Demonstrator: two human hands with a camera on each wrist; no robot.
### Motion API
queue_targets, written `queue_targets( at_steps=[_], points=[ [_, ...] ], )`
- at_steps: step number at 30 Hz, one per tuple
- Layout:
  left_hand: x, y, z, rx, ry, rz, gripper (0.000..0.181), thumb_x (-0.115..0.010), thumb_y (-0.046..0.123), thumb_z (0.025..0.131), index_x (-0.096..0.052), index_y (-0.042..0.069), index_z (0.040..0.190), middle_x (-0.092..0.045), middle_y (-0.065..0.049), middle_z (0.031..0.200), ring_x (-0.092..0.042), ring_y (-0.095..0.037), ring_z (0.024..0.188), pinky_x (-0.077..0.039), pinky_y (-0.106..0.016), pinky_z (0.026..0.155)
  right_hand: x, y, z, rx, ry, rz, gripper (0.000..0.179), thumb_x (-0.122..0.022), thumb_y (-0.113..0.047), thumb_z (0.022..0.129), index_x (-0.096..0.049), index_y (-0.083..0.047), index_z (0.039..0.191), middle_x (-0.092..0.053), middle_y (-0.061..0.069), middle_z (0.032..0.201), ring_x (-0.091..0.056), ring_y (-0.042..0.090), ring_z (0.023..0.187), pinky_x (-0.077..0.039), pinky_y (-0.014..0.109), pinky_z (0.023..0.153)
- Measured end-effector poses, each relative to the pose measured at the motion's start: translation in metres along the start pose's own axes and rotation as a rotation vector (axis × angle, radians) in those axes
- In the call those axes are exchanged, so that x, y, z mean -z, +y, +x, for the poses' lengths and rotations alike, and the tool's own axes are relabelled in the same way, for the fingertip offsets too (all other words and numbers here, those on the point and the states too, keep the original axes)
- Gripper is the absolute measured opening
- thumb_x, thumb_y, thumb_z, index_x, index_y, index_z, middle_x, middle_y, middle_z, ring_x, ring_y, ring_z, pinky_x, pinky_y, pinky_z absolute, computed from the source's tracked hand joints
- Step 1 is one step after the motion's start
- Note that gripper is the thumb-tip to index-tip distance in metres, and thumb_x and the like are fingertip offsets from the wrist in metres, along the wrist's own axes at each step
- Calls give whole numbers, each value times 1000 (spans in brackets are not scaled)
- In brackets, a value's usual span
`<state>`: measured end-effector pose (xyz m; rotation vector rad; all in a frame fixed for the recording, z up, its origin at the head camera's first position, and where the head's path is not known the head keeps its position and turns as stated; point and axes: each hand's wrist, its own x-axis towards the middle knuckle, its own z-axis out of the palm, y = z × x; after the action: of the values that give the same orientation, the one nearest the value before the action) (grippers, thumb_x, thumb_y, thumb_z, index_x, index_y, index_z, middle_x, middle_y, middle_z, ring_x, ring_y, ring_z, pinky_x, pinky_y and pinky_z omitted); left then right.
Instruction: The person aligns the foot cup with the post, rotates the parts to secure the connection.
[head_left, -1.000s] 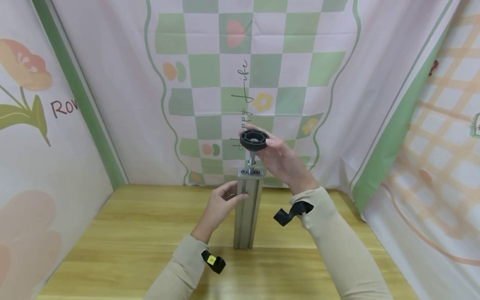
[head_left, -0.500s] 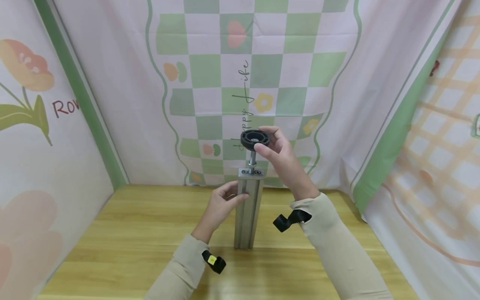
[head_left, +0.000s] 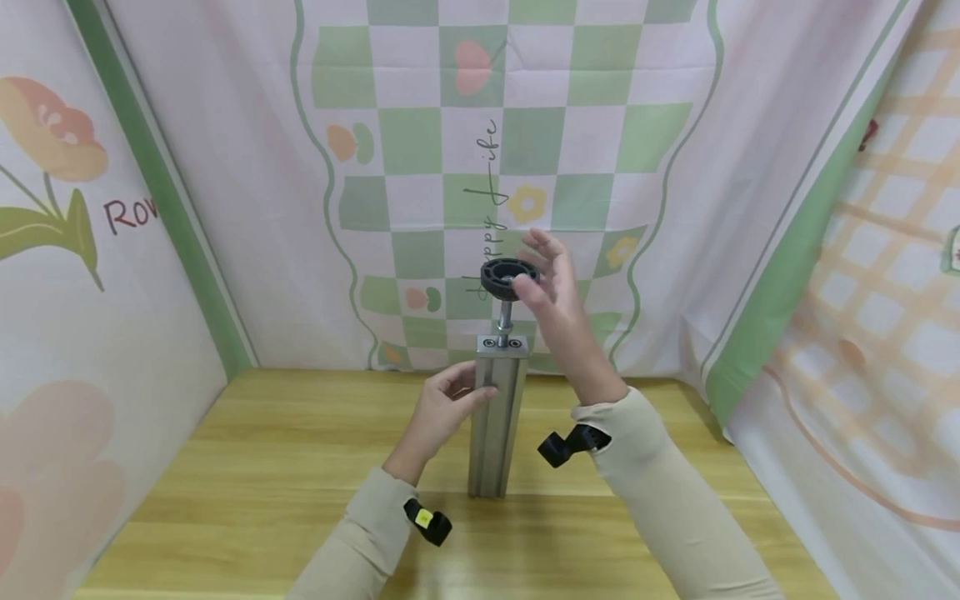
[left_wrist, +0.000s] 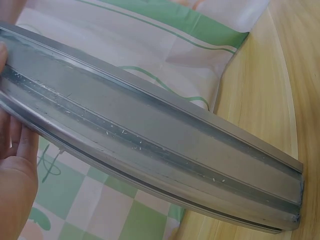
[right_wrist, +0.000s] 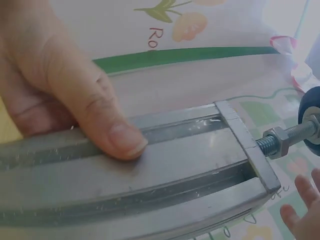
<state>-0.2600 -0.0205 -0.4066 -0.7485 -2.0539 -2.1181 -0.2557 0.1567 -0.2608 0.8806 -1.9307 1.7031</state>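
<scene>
An aluminium extrusion profile (head_left: 491, 433) stands upright on the wooden table, held around its upper part by my left hand (head_left: 444, 412), thumb (right_wrist: 117, 140) across its grooved face. Bolted to the top is an end plate (head_left: 502, 346), with a threaded rod (right_wrist: 295, 136) and a hex nut (right_wrist: 278, 140) rising from it. At the rod's upper end sits a round black levelling foot (head_left: 495, 292), hollow side up. My right hand (head_left: 566, 312) is right beside the foot, fingers loosely spread, its thumb overlapping the rim in the head view.
The wooden tabletop (head_left: 300, 467) is enclosed by printed curtains at the back (head_left: 412, 200) and both sides. Each wrist carries a black camera mount, the left one (head_left: 429, 521) with a yellow mark.
My right hand has turned around the foot's right side, and its fingers have spread away from the rim. My left hand and the profile have stayed in place.
</scene>
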Motion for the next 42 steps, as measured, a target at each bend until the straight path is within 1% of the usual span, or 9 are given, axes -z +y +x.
queue_targets(
  at_steps=[5,8,13,18,21,27,32,37,42],
  points=[
    [-1,1,0,16,0,-6,39,-77,18,91,-67,9,127,-69,-7,110,-65,-21,105,-52,-33,99,6,3,6,-25,-163,269,68,-32,-48,104,-19,-9,159,-31,14,159,-26,28,147,-7,51,121],
    [-1,3,-1,14,2,-12,38,-77,15,91,-67,8,127,-69,-8,110,-65,-22,104,-52,-34,98,10,6,11,-85,-288,443,65,-24,-44,106,-18,-7,159,-32,20,159,-26,31,148,-7,47,122],
    [-1,5,-1,9,1,-14,37,-76,15,91,-67,8,126,-70,-8,109,-65,-22,104,-52,-34,98,13,11,15,-158,-408,656,66,-31,-37,103,-21,-2,158,-37,24,154,-29,37,146,-16,43,121],
    [0,3,0,9,0,-2,37,-77,17,91,-68,10,126,-70,-7,109,-65,-21,104,-52,-34,99,12,14,16,-162,-408,755,63,-46,-30,99,-34,0,152,-49,21,145,-44,33,137,-31,38,112],
    [0,2,1,14,4,1,37,-77,16,91,-68,9,127,-70,-7,108,-65,-21,104,-52,-34,99,11,15,15,-153,-403,778,59,-49,-27,98,-39,2,148,-52,20,140,-48,31,132,-37,35,107],
    [-4,16,-3,48,25,10,37,-74,8,92,-66,3,127,-69,-7,107,-65,-19,102,-52,-34,98,12,20,14,-146,-368,769,64,-60,-32,95,-41,3,145,-54,18,139,-48,30,132,-31,34,114],
    [-5,25,-6,54,31,12,36,-74,6,92,-66,1,126,-69,-7,106,-65,-18,101,-52,-33,98,12,21,11,-109,-290,642,65,-63,-34,94,-42,2,143,-55,15,135,-49,27,128,-30,35,114],
    [-5,24,-6,53,25,13,36,-74,6,92,-66,2,126,-69,-7,107,-65,-19,102,-52,-34,98,11,23,8,-80,-214,528,50,-64,-32,93,-49,-9,135,-54,13,129,-53,23,118,-36,33,106],
    [-5,24,-6,47,18,18,35,-74,7,92,-66,2,126,-69,-8,108,-65,-20,103,-51,-34,99,8,21,6,-28,-126,393,41,-64,-25,90,-47,-12,126,-55,10,123,-54,22,114,-40,32,103]
  ],
)
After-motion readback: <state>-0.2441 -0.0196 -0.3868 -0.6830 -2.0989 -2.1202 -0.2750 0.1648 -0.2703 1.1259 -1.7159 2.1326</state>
